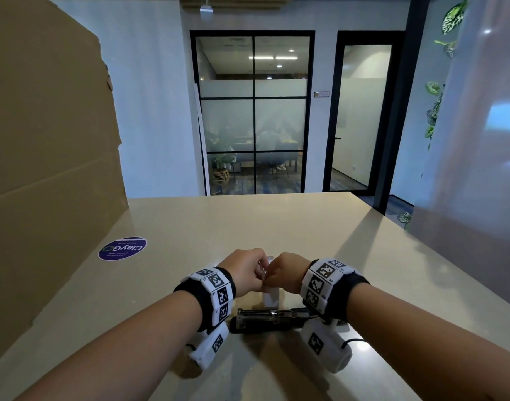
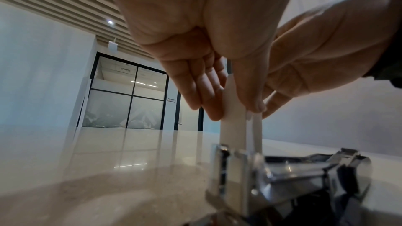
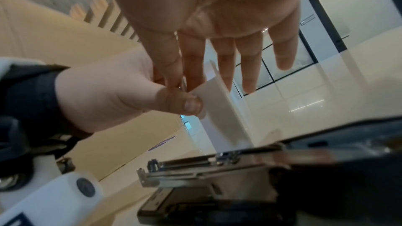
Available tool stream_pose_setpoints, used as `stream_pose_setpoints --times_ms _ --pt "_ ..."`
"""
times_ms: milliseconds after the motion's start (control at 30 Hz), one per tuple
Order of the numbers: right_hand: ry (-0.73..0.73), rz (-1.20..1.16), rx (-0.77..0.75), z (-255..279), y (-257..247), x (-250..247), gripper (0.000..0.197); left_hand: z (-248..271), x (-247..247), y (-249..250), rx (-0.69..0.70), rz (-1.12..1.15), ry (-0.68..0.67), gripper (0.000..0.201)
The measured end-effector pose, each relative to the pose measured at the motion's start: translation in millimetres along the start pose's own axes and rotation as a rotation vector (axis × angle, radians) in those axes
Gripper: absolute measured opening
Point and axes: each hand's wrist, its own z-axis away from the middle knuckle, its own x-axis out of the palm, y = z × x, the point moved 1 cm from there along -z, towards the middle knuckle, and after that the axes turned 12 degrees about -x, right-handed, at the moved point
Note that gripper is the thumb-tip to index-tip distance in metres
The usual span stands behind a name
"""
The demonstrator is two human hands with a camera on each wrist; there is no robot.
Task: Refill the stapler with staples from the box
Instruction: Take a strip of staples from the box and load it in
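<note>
A small white staple box (image 1: 270,298) stands upright on the table just behind the stapler (image 1: 272,318). The black stapler lies opened out, its metal staple channel (image 3: 195,169) facing up. My left hand (image 1: 261,274) grips the box near its top, thumb on one face and fingers on the other (image 2: 234,111). My right hand (image 1: 269,277) meets it there. Its thumb and index finger pinch at the box's top edge (image 3: 180,86), where a thin grey sliver, seemingly a staple strip, shows. The other right fingers are straight. The box's inside is hidden.
The beige table (image 1: 276,227) stretches ahead to its far edge. A tall cardboard sheet (image 1: 45,140) stands along the left side, with a round purple sticker (image 1: 122,248) on the table beside it. A pale wall closes in at the right.
</note>
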Motion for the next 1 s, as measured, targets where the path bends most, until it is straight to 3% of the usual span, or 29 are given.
stream_pose_setpoints --times_ms 200,500,600,700,800,1000 --pt "0.154 -0.168 0.013 -1 6 1 0.023 1 0 1 0.005 -0.009 0.004 0.031" --pt "0.017 -0.079 -0.033 3 5 -1 0.027 1 -2 -2 -0.002 0.004 0.026 0.033" --pt "0.054 -0.151 -0.029 3 8 0 0.005 1 -1 -1 0.006 0.006 0.013 0.032" --pt "0.096 -0.250 -0.037 0 11 1 0.037 1 0 -1 0.020 -0.019 0.017 0.028" --pt "0.132 -0.240 -0.068 -1 10 1 0.038 0 0 -2 0.019 -0.036 0.019 0.028" --pt "0.319 -0.178 -0.054 -2 17 -6 0.004 0 0 -1 0.006 0.017 -0.012 0.031"
